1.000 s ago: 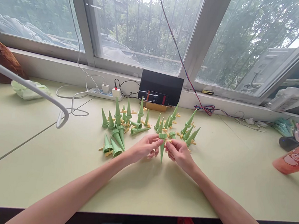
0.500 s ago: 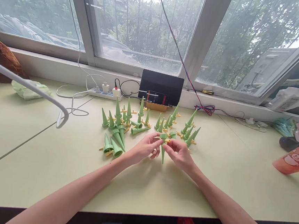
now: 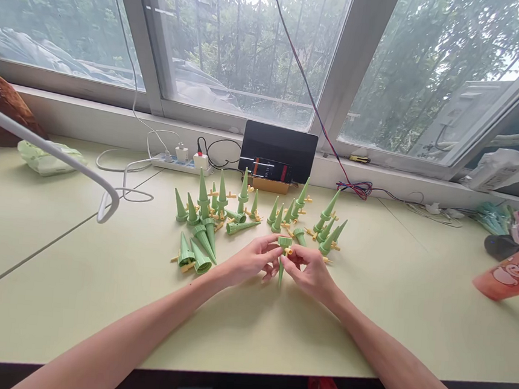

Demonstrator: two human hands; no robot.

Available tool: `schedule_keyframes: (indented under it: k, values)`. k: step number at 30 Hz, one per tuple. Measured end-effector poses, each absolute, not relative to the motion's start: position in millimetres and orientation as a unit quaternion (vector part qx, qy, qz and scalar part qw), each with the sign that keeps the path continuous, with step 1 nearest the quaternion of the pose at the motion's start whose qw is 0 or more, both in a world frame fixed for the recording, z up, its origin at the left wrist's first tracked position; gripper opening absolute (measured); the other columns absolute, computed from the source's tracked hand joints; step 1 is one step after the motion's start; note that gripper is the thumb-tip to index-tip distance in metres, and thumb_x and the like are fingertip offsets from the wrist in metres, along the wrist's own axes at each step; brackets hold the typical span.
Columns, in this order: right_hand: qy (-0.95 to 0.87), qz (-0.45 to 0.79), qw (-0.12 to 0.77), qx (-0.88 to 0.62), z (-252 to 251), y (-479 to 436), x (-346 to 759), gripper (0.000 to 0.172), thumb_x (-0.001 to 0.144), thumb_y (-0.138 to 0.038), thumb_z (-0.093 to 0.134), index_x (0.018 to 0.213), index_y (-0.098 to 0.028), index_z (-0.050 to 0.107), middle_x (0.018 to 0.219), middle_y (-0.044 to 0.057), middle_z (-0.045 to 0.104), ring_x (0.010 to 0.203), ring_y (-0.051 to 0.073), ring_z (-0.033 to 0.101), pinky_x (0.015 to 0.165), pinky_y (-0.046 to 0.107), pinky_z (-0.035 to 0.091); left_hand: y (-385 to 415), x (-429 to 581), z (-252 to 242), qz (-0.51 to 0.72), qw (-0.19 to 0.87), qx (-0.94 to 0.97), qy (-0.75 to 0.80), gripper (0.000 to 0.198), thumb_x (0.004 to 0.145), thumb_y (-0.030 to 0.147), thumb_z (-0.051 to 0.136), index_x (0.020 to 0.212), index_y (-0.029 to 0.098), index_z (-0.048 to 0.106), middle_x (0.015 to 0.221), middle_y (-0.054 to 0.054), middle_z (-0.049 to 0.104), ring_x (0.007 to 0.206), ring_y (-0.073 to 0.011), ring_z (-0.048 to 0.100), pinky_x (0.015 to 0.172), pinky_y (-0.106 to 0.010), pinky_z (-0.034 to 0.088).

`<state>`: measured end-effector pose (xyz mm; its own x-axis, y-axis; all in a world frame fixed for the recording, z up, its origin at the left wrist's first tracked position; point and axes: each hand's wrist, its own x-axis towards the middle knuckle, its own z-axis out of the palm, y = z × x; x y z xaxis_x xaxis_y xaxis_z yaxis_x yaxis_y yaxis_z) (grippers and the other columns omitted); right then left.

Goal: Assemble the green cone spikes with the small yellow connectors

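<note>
Between both hands, a green plant watering spike points its tip down, with its ribbed cap at the top. A small yellow valve sticks out of its side toward the right. My left hand pinches the spike near the cap from the left. From the other side, the fingers of my right hand close around the spike just under the valve, partly covering its body. Just behind, another green spike lies on the table.
Several green spikes with yellow valves, such as one lying spike, stand or lie to the left and behind. A phone leans on a dark tablet. Cables and a power strip lie behind; an orange cup is at right.
The held spike and its valve have come slightly lower and nearer. My right fingers have shifted left, lower on the spike beneath the valve. My left hand has barely moved.
</note>
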<state>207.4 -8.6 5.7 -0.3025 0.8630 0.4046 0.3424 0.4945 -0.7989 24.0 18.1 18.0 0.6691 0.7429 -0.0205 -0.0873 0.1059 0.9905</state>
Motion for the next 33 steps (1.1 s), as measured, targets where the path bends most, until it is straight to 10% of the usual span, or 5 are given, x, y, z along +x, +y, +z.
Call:
schedule_keyframes:
  k: [23, 33]
  values:
    - [-0.748, 0.323, 0.419, -0.402, 2.9, -5.6, 210.1, 0.028, 0.094, -0.035, 0.055, 0.072, -0.019, 0.052, 0.063, -0.003, 0.044, 0.058, 0.012, 0.037, 0.054, 0.027, 0.030, 18.7, 24.1, 17.5, 0.315, 0.681, 0.591, 0.295, 0.067, 0.085, 0.055, 0.069, 0.136, 0.015, 0.050, 0.071, 0.003, 0.054, 0.053, -0.0094, 0.051, 0.044, -0.021, 0.042]
    - [-0.706, 0.269, 0.475, -0.452, 5.4, 4.2, 218.0, 0.038, 0.095, -0.047, 0.055, 0.068, -0.019, 0.055, 0.059, -0.003, 0.042, 0.054, 0.012, 0.036, 0.051, 0.027, 0.028, 21.1, 22.5, 21.0, 0.392, 0.419, 0.705, 0.416, 0.037, 0.092, 0.040, 0.055, 0.123, 0.020, 0.050, 0.068, 0.003, 0.059, 0.054, -0.0127, 0.051, 0.055, -0.025, 0.040]
